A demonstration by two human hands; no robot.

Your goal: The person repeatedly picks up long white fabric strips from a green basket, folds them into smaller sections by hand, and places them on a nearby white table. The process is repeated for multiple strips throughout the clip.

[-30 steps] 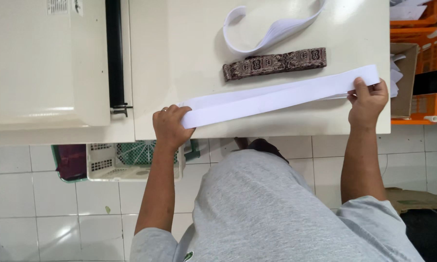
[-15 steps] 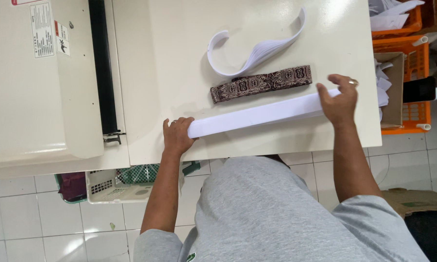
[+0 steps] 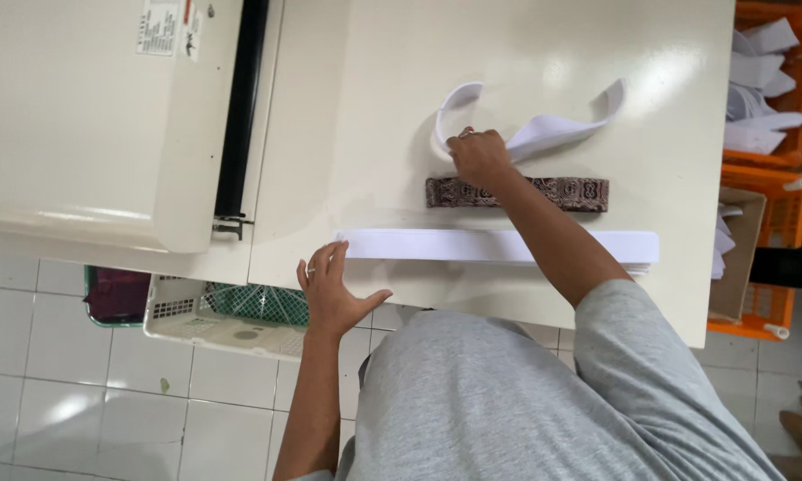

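A long stack of white strips (image 3: 472, 245) lies flat near the front edge of the cream table (image 3: 392, 71). My left hand (image 3: 332, 287) rests open at its left end, fingers spread on the table edge. Behind the stack lies a brown patterned band (image 3: 565, 191). My right hand (image 3: 478, 158) reaches over that band to a curled bundle of white strips (image 3: 548, 132) and pinches them at the loop.
A cream machine with a black roller (image 3: 239, 107) fills the left. A white basket and a green one (image 3: 232, 307) sit under the table on the tiled floor. Orange crates with white scraps (image 3: 766, 89) and a cardboard box (image 3: 739, 258) stand at the right.
Both hands let go of the long white stack, which now lies flat. My right hand moved from its right end across to the curled strips behind. The camera view shifted.
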